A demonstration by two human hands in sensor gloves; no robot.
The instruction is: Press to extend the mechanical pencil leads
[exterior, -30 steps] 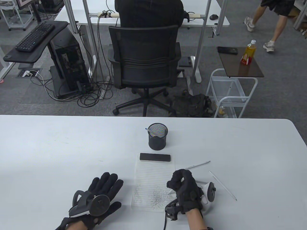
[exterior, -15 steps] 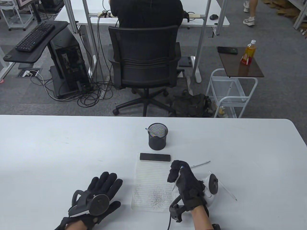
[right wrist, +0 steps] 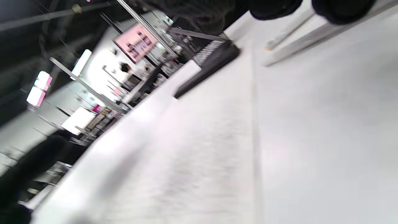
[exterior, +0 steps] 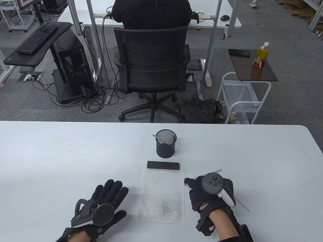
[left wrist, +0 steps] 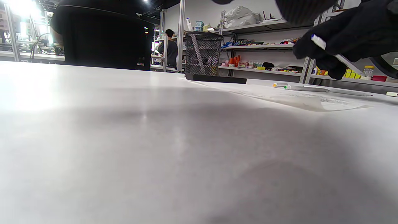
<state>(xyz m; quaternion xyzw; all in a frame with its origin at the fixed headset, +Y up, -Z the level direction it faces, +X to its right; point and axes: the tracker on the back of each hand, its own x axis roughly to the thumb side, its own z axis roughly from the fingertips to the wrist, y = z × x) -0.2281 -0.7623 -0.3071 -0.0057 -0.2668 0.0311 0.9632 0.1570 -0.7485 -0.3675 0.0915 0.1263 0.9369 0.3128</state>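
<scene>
My right hand [exterior: 199, 191] hovers palm down just right of the lined paper [exterior: 161, 186]. It pinches a white mechanical pencil [left wrist: 337, 56], which shows best in the left wrist view, blue end up and to the left. Two more pencils lie on the table by that hand: one [exterior: 214, 171] beyond its fingers, one [exterior: 241, 203] under its right side. They show blurred in the right wrist view [right wrist: 306, 40]. My left hand [exterior: 111, 196] rests flat on the table left of the paper, fingers spread, holding nothing.
A black mesh pen cup [exterior: 165, 144] stands behind the paper, with a pen in it. A black flat bar [exterior: 163, 165] lies on the paper's top edge. Grey scribble marks [exterior: 165, 205] cover the paper's lower part. The table's far edge [exterior: 151, 122] lies behind the cup.
My right hand has lifted the pencil tip off the paper, turned palm down and moved right, toward the pencils on the table. The left hand has stayed put.
</scene>
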